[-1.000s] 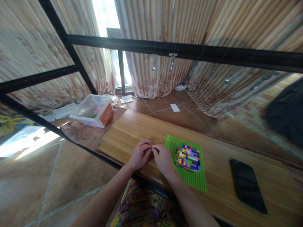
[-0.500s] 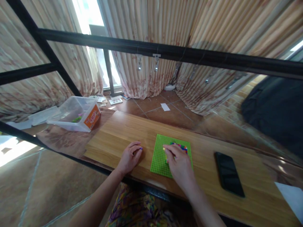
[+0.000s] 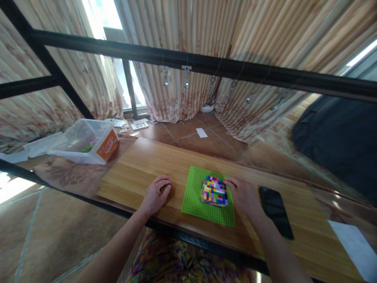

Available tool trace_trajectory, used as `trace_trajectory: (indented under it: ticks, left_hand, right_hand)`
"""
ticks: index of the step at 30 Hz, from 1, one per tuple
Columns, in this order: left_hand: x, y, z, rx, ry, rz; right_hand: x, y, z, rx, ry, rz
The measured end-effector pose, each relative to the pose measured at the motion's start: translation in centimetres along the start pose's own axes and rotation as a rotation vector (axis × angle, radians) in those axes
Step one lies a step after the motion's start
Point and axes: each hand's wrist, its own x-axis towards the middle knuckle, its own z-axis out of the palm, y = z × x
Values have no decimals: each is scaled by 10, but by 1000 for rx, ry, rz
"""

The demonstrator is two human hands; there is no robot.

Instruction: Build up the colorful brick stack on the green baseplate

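A block of small multicoloured bricks [image 3: 214, 191] stands on the green studded baseplate [image 3: 193, 198]. My right hand [image 3: 244, 195] is at the block's upper right edge, thumb and fingers pinched together. Whether a small brick is between those fingertips is too small to tell. My left hand [image 3: 155, 195] rests on the wooden board left of the baseplate, its fingers curled closed. A tiny blue-purple brick [image 3: 170, 184] shows at its fingertips; the inside of the palm is hidden.
A black phone [image 3: 277, 212] lies on the wooden board [image 3: 141, 157] right of my right hand. At the far left stands a clear plastic box [image 3: 79, 155] with an orange label and some green pieces. A dark metal rail [image 3: 141, 53] crosses beyond the board. White paper [image 3: 353, 243] lies at the right.
My right hand has moved from over the block to its right edge, uncovering the block's top. My left hand keeps its place on the board. The whole view has shifted slightly.
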Motion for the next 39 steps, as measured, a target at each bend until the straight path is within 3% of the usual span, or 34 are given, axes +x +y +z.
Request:
trace_trajectory:
  ticks: [6, 16, 21, 25, 32, 39]
  left_hand:
    - [0, 0, 0, 11, -6, -6]
    - [0, 0, 1, 2, -7, -19]
    - [0, 0, 2, 4, 1, -14]
    - [0, -1, 2, 8, -1, -12]
    - [0, 1, 1, 16, -10, -23]
    - [0, 0, 1, 19, -11, -7]
  right_hand:
    - [5, 1, -4, 12, -60, -72]
    - [3, 7, -3, 220, -53, -13]
    - [5, 20, 3, 447, -40, 133]
    - [8, 27, 6, 590, -110, 253]
    - [10, 24, 2, 713, -196, 304]
    - [8, 28, 5, 694, -169, 276]
